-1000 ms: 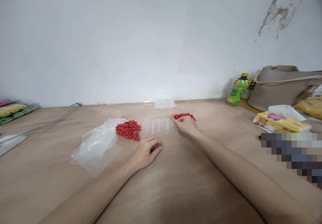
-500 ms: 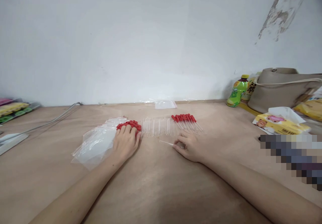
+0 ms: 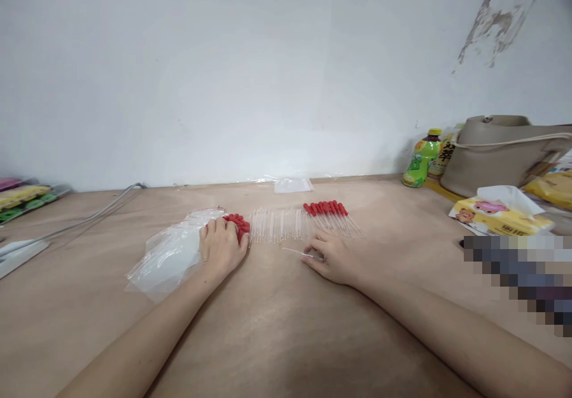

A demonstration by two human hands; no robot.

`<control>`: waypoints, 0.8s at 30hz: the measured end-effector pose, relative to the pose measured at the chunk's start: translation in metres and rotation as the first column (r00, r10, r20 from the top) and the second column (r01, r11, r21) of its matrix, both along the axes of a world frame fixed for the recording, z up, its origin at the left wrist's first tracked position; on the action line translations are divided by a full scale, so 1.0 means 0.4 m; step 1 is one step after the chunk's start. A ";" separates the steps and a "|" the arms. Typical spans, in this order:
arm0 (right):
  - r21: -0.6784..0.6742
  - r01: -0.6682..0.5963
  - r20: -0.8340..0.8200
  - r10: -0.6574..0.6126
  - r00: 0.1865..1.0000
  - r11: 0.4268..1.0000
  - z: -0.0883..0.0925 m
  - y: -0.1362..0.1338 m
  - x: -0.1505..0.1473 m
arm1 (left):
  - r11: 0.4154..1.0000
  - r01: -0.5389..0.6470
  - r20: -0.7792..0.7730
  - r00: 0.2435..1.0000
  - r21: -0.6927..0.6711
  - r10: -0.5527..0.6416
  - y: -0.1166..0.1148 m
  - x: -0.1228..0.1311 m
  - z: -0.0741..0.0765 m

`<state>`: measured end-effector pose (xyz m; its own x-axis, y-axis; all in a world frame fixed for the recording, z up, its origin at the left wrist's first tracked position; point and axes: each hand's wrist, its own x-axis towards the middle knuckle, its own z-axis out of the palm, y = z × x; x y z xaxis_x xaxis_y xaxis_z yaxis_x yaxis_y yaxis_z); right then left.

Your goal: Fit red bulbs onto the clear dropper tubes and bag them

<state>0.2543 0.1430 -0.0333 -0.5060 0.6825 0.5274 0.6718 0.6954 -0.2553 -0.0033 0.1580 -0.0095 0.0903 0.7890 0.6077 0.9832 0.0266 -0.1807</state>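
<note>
My left hand (image 3: 221,246) lies over a heap of small red rubber caps (image 3: 239,223), its fingers curled down onto them. My right hand (image 3: 333,257) rests on the table and pinches one clear thin tube (image 3: 297,252) that points left. Behind the hands lies a row of several clear tubes (image 3: 277,225). To its right is a row of several tubes with red caps fitted (image 3: 329,212).
A pile of clear zip bags (image 3: 172,252) lies left of the caps; one more bag (image 3: 292,184) is by the wall. At the right stand a green bottle (image 3: 420,158), a beige handbag (image 3: 500,151) and a yellow tissue pack (image 3: 498,216). A grey cable (image 3: 89,216) runs at left.
My left hand moved from the table's middle up onto the red caps. My right hand left the capped row, came nearer to me and now pinches a single clear tube.
</note>
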 end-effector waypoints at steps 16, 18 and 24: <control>-0.133 0.042 -0.032 -0.047 0.998 0.990 -0.003 0.008 -0.008 | 0.814 0.580 0.169 0.804 -0.013 -0.570 -0.055 0.075 -0.013; -0.118 0.062 -0.050 -0.069 0.996 0.991 -0.009 0.010 -0.002 | 0.751 0.654 0.320 0.733 -0.087 -0.601 -0.067 0.096 -0.036; -0.155 0.097 -0.216 -0.129 0.968 0.983 -0.006 -0.001 0.011 | 0.695 0.709 0.624 0.597 -0.116 -0.505 -0.068 0.107 -0.058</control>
<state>0.2586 0.1424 -0.0357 -0.3013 0.8045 0.5119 0.6583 0.5639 -0.4987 0.0395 0.1307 -0.0328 0.3854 0.8139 0.4348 0.6734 -0.5702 0.4705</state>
